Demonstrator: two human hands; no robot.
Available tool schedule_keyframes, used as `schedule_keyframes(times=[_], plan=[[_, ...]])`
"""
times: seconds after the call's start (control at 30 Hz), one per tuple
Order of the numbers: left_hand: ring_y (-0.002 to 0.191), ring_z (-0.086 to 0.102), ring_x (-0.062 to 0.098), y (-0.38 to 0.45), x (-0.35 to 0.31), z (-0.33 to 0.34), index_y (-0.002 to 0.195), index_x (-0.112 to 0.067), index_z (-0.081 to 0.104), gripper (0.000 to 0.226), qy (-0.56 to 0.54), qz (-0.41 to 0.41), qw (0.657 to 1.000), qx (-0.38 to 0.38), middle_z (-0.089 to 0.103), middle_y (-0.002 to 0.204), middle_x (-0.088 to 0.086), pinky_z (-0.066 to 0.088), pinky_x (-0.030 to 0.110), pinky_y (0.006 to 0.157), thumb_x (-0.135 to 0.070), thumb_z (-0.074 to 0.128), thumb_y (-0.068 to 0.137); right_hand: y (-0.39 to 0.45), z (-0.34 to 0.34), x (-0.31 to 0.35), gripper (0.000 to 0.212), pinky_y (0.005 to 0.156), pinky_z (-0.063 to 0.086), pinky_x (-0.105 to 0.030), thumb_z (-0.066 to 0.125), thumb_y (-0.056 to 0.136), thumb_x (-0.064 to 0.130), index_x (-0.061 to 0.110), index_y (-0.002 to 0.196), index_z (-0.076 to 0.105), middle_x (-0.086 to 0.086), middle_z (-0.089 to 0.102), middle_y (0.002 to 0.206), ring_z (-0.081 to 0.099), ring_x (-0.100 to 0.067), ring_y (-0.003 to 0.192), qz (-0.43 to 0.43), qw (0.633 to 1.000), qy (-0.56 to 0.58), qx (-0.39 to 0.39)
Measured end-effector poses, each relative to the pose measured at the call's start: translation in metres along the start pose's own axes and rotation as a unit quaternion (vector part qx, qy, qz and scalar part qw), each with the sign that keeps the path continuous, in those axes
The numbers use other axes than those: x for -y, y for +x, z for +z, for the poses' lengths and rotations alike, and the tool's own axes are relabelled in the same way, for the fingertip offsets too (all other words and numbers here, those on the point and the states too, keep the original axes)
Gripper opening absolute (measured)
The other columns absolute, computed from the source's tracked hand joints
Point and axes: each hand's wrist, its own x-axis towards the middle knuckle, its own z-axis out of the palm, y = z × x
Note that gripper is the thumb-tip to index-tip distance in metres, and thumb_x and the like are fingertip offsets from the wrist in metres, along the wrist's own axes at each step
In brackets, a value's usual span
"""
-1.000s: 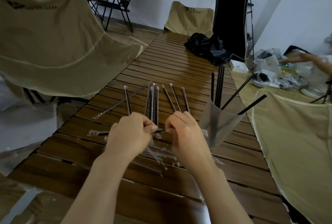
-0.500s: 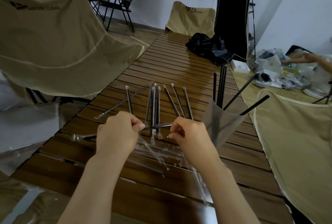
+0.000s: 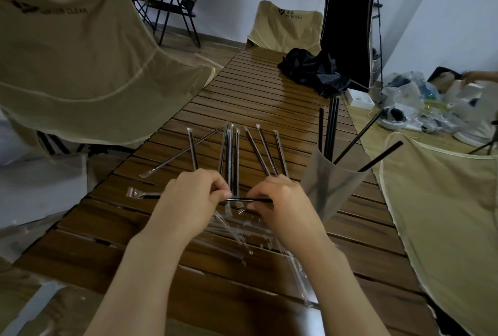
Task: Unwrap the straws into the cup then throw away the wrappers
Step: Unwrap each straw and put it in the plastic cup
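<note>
While both hands are hovering low over the slatted worktop [image 3: 269, 87], the left hand [image 3: 192, 201] and right hand [image 3: 280, 205] are pinching one black straw [image 3: 249, 199] crosswise between curled fingers [image 3: 215, 192]. Beyond the fingers wrapped straws [image 3: 231, 157] are lying; right of them the cup [image 3: 332, 187] is holding bare straws; below them empty wrappers [image 3: 242, 236] are lying.

Two bare forearms come in from the near edge, one on the left and one on the right, each uncovered as far as the frame shows. The bare left hand [image 3: 190, 202] and the bare right hand [image 3: 283, 207] carry no ring, watch, band or glove. The fingernails that show are short and plain.
</note>
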Motion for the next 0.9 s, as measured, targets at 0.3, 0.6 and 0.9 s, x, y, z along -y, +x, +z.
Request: schedule_keyframes(times=[0.3,0.6,0.9], plan=[[0.098,0.061,-0.004,0.0,0.003,-0.007,0.105,-0.043,0.069,0.017,0.042,0.044,0.998,0.007,0.07,0.1,-0.022,0.044,0.037,0.104,-0.044,0.058,0.092,0.005,-0.01,0.001,0.025,0.088,0.047,-0.029,0.053,0.096,0.024,0.015,0.113,0.069,0.0,0.068,0.103,0.061,-0.012,0.094,0.027,0.995,0.042,0.085],[0.087,0.058,-0.009,0.001,0.011,-0.009,0.099,-0.049,0.068,0.019,0.059,0.042,0.995,-0.062,0.064,0.068,-0.026,0.031,0.036,0.105,-0.052,0.05,0.094,-0.001,-0.013,0.013,0.018,0.081,0.051,-0.032,0.059,0.093,0.02,0.011,0.096,0.075,-0.002,0.07,0.089,0.063,-0.015,0.083,0.013,0.998,0.06,0.026],[0.086,0.048,-0.01,-0.001,0.01,-0.016,0.093,-0.054,0.068,0.012,0.089,0.124,0.981,-0.116,0.069,0.089,-0.029,0.024,0.027,0.09,-0.049,0.065,0.083,-0.003,-0.019,0.017,0.006,0.077,0.057,-0.03,0.076,0.077,0.016,0.02,0.082,0.074,0.004,0.07,0.081,0.065,-0.009,0.077,0.159,0.947,0.279,0.021]])
